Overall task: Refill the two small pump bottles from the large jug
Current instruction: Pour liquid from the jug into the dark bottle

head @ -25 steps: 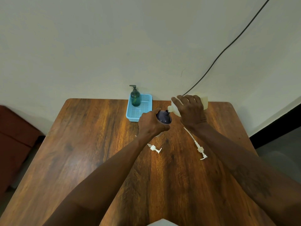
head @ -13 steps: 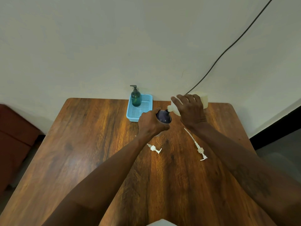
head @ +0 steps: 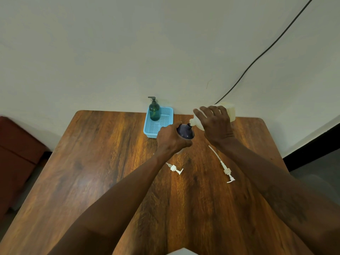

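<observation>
Head view: jug [head: 228, 110] tipped to dark bottle [head: 185, 133]

Head view, looking down on a wooden desk [head: 110, 162] set against a pale wall [head: 128, 52].

- The dark bottle is held upright near the far edge of the desk, pump off and neck open. It is gripped by the left hand [head: 171, 139], with the fingers curled round its left side. Its base is hidden by that hand.
- The jug, pale and squarish, is held clear of the desk and laid almost on its side, with its base toward the wall and its mouth lowered to the left. It is grasped from above by the right hand [head: 216, 124], fingers wrapped over the top.
- The jug's mouth is set right at the bottle's open neck. Whether they touch or are just apart cannot be told. No flow of liquid can be made out.
- A green bottle [head: 154, 112], pump fitted, is stood upright in the far left corner of a blue mesh tray [head: 147, 124]. The tray is placed just left of the dark bottle, and its near right corner is hidden by the left hand.
- Two white pumps are laid flat on the desk. The short pump [head: 175, 169] is seen just beside the left forearm. The long pump [head: 225, 168] is seen beside the right forearm, its tube pointed toward the right wrist.
- A black cable [head: 257, 59] is run slantwise down the wall from the upper right and is lost behind the jug.
</observation>
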`<state>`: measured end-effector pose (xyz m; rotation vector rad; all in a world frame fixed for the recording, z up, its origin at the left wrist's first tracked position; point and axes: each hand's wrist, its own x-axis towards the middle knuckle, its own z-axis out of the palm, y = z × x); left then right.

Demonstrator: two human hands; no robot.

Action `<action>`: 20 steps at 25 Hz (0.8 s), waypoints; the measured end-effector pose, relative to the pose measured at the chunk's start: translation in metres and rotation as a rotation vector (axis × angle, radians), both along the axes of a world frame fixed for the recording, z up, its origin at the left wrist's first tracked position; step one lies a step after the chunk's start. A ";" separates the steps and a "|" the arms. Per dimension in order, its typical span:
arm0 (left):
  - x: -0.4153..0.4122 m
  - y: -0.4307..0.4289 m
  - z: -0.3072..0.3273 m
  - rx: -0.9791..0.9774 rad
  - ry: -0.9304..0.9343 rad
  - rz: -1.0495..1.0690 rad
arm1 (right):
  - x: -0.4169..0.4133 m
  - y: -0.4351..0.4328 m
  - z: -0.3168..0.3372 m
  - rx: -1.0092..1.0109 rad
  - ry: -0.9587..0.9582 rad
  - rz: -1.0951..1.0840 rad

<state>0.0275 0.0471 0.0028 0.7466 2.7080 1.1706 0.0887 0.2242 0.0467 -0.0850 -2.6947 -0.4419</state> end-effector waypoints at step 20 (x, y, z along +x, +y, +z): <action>-0.003 0.000 -0.002 0.008 -0.010 0.016 | -0.005 -0.001 0.004 0.014 0.005 0.031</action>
